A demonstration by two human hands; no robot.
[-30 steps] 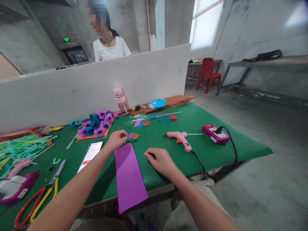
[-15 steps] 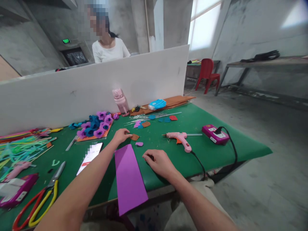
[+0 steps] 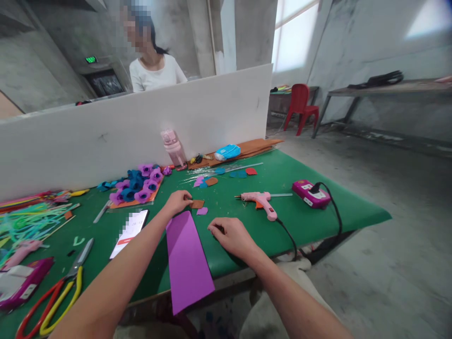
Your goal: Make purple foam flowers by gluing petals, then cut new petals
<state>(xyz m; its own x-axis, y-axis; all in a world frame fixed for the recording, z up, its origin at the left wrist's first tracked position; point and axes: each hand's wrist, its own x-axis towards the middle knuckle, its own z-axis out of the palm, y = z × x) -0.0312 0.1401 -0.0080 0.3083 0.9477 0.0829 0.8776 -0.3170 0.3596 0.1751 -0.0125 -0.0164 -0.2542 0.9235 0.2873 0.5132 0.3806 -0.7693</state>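
Observation:
My left hand is at mid-table, fingers pinched together at the left edge of a small brown felt petal. A small purple petal lies just below that one. Resting on the green table, my right hand has its fingers curled in, and nothing shows in them. Between my forearms a purple foam sheet hangs over the front edge. To the right of my right hand lies a pink glue gun with a clear glue stick in its back.
Scissors, a phone and finished flowers are on the left. A purple power socket with a black cord sits right. Behind stand a pink bottle and a white partition, with a person beyond.
The brown petal by my left fingertips has turned and lies straighter. The purple petal below it looks differently angled. My right hand has stayed in place; the view has shifted slightly.

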